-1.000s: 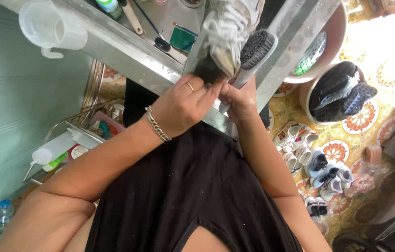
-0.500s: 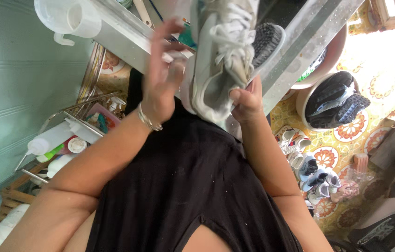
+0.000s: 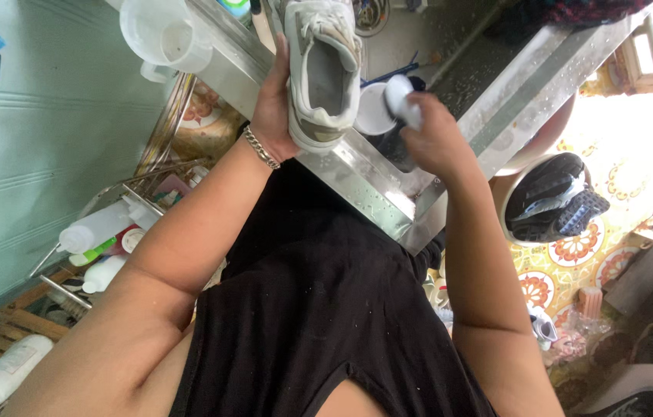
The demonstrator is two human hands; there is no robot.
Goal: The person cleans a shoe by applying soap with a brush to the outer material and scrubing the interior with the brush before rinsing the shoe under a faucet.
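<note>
My left hand (image 3: pixel 274 116) cups the white sneaker (image 3: pixel 322 73), opening upward (so I see inside); my right hand (image 3: pixel 433 139) closes round the brush handle (image 3: pixel 403 100) just beside it.

Clear jug (image 3: pixel 164 35), basin of shoes (image 3: pixel 550 197)
</note>
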